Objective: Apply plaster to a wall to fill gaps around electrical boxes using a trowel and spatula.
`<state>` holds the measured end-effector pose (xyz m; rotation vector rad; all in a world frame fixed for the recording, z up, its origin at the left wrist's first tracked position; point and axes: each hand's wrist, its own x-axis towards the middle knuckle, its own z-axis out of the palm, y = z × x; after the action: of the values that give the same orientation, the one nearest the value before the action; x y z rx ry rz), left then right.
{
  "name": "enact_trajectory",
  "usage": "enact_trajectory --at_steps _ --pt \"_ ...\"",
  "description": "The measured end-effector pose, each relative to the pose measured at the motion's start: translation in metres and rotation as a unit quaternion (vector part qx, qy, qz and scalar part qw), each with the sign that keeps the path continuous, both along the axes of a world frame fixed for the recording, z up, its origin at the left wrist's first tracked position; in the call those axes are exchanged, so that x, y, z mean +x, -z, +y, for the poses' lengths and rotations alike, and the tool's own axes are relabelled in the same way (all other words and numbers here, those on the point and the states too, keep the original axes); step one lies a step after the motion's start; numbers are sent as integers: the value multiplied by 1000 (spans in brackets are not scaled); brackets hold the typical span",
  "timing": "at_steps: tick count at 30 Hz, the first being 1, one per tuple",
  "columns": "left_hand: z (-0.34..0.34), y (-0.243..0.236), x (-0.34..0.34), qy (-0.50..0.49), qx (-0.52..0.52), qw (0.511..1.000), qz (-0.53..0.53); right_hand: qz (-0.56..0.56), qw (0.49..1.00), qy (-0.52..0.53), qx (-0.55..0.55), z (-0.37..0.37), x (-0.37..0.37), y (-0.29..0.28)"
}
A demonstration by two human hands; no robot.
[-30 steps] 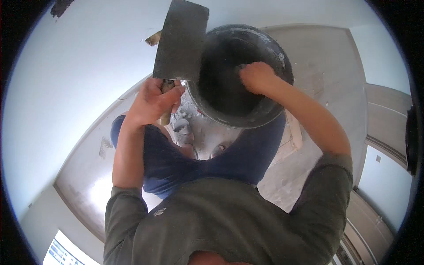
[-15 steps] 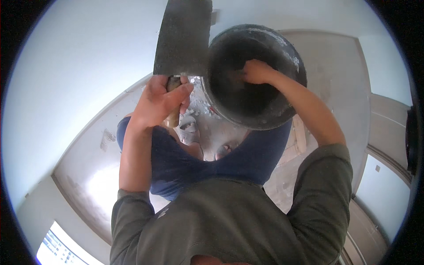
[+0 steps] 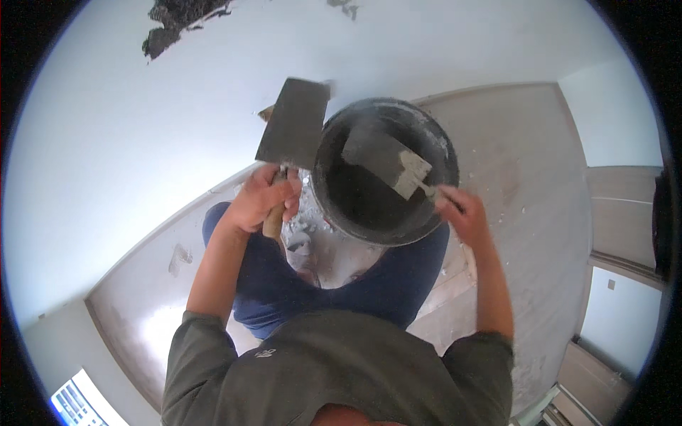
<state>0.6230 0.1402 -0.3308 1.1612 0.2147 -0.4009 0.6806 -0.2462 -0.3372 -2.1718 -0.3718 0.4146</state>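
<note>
My left hand (image 3: pixel 263 199) is closed round the wooden handle of a trowel (image 3: pixel 295 122), whose flat dark blade points away from me, in front of the white wall. In my right hand (image 3: pixel 463 213) is a second trowel (image 3: pixel 387 160), gripped by its handle. Its blade lies over the opening of a round black bucket (image 3: pixel 387 236), with pale residue on the part close to the handle. The bucket's rim is crusted with dried material; its dark inside is hard to make out. It stands in front of my knees.
White wall (image 3: pixel 177 106) rises ahead, with a dark, ragged bare patch (image 3: pixel 177 21) high up. Pale rubble (image 3: pixel 305 220) lies on the floor between my feet and the bucket. Wooden boards (image 3: pixel 455 277) lie by my right leg. Brown-framed doors (image 3: pixel 624 213) are at the far right.
My right hand has come up out of the bucket, bringing a trowel into sight. The view has tilted up, showing the wall's bare patch. The left hand still holds its trowel.
</note>
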Motion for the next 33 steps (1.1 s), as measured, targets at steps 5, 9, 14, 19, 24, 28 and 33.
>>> enact_trajectory --at_steps 5,9,14,19,24,28,33 --pt "-32 4 -9 33 6 998 56 -208 971 102 59 25 -77 13" --pt "-74 -13 -9 96 -30 992 74 -342 925 157 50 69 -93 42" --pt "-113 -56 -13 121 -139 981 55 -417 880 227 4 85 -93 62" --pt "-113 -60 -9 114 -162 980 10 -441 865 238 -15 69 -100 69" --pt "-93 -45 4 143 -117 982 -41 -417 881 224 13 41 -108 40" --pt "-80 -27 12 185 -76 979 -49 -127 926 234 267 14 -98 14" --pt "-74 -14 11 245 -126 961 -30 177 845 45 502 17 -49 8"
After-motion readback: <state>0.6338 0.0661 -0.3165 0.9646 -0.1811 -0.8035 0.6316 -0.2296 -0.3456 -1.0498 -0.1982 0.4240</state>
